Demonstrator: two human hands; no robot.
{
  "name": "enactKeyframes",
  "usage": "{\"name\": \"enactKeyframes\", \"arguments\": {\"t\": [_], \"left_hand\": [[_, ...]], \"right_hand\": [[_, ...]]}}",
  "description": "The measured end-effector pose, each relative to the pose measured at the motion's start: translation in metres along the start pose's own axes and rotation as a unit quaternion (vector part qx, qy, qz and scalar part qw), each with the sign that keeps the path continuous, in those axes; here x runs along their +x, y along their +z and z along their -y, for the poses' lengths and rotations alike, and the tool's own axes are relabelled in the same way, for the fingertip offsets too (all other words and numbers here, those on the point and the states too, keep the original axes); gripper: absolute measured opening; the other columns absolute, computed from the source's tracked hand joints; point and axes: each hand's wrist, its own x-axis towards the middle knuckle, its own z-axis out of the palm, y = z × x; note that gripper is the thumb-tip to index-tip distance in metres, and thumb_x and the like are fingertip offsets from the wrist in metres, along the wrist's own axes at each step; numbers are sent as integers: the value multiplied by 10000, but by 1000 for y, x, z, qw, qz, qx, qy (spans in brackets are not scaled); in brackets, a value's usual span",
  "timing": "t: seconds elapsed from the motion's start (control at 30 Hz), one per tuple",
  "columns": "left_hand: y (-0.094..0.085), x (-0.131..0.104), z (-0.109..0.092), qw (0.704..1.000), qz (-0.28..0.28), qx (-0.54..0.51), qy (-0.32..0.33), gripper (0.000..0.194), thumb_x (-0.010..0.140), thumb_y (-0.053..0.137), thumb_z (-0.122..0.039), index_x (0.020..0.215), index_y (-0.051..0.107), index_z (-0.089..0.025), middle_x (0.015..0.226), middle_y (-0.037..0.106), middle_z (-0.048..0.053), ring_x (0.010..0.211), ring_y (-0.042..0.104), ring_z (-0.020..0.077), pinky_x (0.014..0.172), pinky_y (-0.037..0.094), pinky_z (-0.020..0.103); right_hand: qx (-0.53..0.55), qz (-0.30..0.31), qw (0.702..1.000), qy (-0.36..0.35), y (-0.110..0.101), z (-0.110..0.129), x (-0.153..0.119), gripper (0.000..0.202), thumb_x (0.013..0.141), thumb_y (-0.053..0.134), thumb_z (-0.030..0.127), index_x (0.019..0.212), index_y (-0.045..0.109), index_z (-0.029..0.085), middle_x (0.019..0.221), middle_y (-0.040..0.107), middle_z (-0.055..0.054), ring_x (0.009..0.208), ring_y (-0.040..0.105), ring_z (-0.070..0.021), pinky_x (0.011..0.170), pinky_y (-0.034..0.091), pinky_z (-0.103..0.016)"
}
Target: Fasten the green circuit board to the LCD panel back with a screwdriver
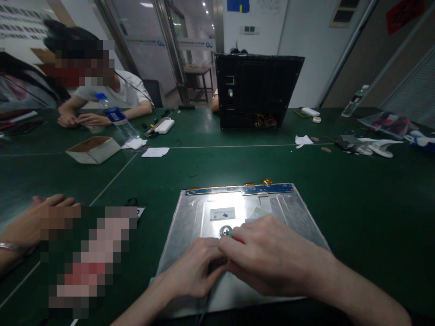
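Observation:
A silver metal panel (190,217) lies on the green table, with a blue circuit strip (272,188) along its far edge. Both my hands are over its middle, close together beside a round metal part (225,231). My left hand (195,267) is closed, its fingertips meeting those of my right hand. My right hand (268,253) is pinched on something small with green and red showing; most of it is hidden by the fingers. A dark cable (204,305) runs down below my left hand toward the near edge.
Another person's hand (50,213) rests at the left. A dark monitor-like casing (260,90) stands at the far side. Beyond are an open box (95,150), a water bottle (118,118), paper (155,152) and white gloves (377,146). A person sits at the far left.

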Motion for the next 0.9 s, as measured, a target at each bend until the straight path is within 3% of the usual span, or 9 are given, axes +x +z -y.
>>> {"name": "enactKeyframes", "arguments": {"t": [0.9], "left_hand": [[2, -2, 3, 1000, -2, 7, 13, 92, 804, 484, -153, 765, 561, -185, 685, 586, 9, 673, 555, 187, 666, 440, 279]], "right_hand": [[-7, -7, 1000, 2, -3, 1, -1, 107, 917, 491, 266, 975, 520, 182, 772, 643, -15, 593, 505, -141, 460, 222, -313]]}}
